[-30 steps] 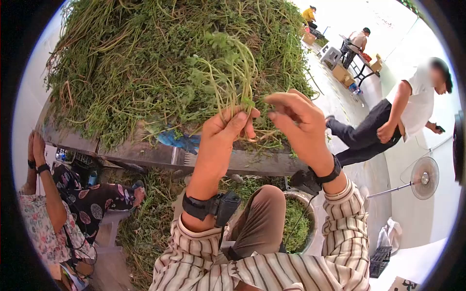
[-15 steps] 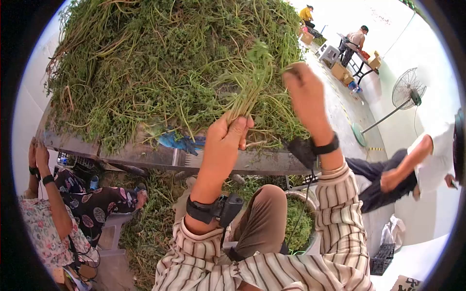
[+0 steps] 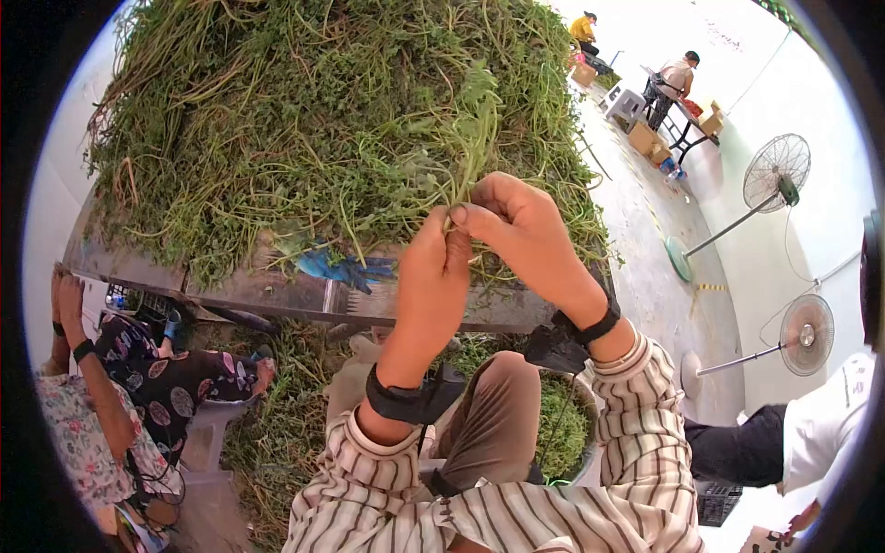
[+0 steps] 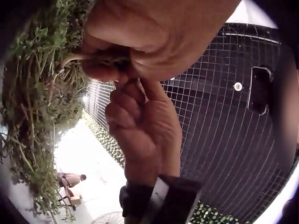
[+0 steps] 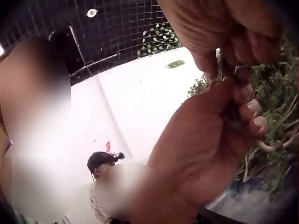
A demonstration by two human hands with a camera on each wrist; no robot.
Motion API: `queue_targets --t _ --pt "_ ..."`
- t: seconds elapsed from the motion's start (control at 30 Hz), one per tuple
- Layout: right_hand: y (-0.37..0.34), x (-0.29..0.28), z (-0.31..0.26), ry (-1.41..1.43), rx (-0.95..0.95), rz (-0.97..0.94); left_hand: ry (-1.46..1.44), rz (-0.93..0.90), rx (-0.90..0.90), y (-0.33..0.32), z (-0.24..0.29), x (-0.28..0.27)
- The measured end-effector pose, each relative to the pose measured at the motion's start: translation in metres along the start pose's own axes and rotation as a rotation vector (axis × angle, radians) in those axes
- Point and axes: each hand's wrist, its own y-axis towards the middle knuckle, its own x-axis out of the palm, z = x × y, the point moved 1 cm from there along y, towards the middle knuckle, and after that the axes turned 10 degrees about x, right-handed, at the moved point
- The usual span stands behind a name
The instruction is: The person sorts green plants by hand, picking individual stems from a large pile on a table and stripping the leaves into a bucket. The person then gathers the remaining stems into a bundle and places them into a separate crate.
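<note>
In the head view, my left hand (image 3: 435,276) grips a small bunch of leafy green stems (image 3: 477,138) by its lower end, the leaves pointing away from me. My right hand (image 3: 527,235) meets it there, thumb and fingertips pinching the stems just above the left thumb. Both hands are close together in the left wrist view, where a pale stem end (image 4: 72,58) sticks out beside the left hand's fingers. Behind the bunch lies a large heap of the same greens (image 3: 277,138) on a dark table (image 3: 249,293).
A blue crumpled item (image 3: 341,267) lies at the table's near edge. Below stands a round tub of greens (image 3: 590,419) by my knee; more greens (image 3: 286,433) cover the floor. Another person (image 3: 111,405) sits at left. At right are standing fans (image 3: 777,170) and a person in white (image 3: 830,424).
My right hand moved up and away from the bunch, then came back down to it beside the left hand. The bunch has straightened upward. The person at right walked nearer.
</note>
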Motion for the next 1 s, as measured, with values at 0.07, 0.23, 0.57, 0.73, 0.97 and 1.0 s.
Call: queue_targets --t 0.07,0.23,0.57,0.73,0.97,1.0 --pt "0.002 0.003 0.003 -0.010 -0.021 0.001 0.091 -0.008 0.047 -0.001 -0.001 0.000" --pt "-0.001 0.009 -0.004 0.254 0.039 -0.031 -0.124 0.013 -0.012 0.001 0.009 -0.005" --pt "0.003 -0.001 0.001 0.184 -0.055 0.064 -0.217 0.102 -0.008 -0.002 0.008 -0.003" --pt "0.015 -0.044 0.025 1.057 -0.004 -0.051 -0.538 0.150 -0.085 0.000 0.016 -0.016" --pt "0.003 -0.009 0.021 1.095 0.292 -0.376 -0.919 0.073 -0.154 0.001 0.016 -0.016" --pt "0.004 -0.005 0.019 1.097 0.292 -0.378 -0.932 0.039 -0.156 0.001 0.016 -0.015"
